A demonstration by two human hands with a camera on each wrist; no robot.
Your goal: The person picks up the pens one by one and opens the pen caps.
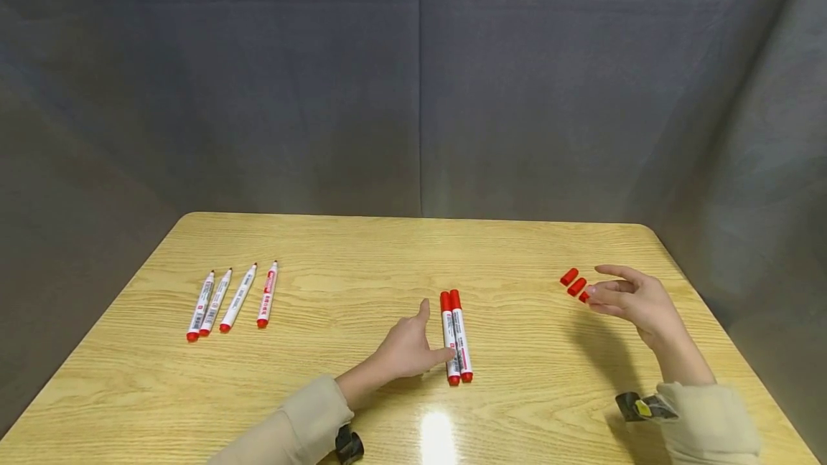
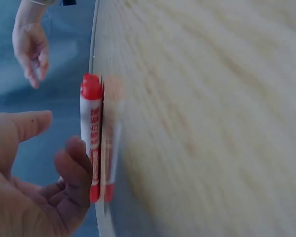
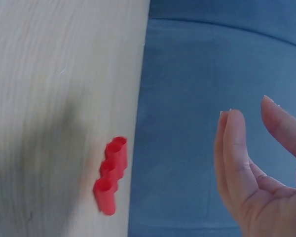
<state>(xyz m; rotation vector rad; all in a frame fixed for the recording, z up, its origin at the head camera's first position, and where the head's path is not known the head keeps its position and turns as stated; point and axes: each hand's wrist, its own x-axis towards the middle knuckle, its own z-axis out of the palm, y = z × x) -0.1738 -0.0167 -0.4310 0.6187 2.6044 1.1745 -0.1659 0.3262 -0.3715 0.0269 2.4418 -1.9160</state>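
Two red-capped white markers (image 1: 460,339) lie side by side in the middle of the table, caps pointing away. Beside them on the left is my left hand (image 1: 405,350), with one fingertip overlapping the nearer marker in the head view. The left wrist view shows its fingertips right at the marker's side (image 2: 92,133) and the thumb held apart. Several loose red caps (image 1: 577,287) lie in a slanting row at the right. Over the nearest cap, my right hand (image 1: 639,305) hovers with fingers spread and nothing between them; the right wrist view shows it apart from the caps (image 3: 106,195).
Several uncapped white markers (image 1: 237,298) with red ends lie at the left, tips pointing away. A grey curtain (image 1: 413,92) hangs behind the wooden table (image 1: 362,264). Both wrists carry dark straps below light sleeves (image 1: 707,422).
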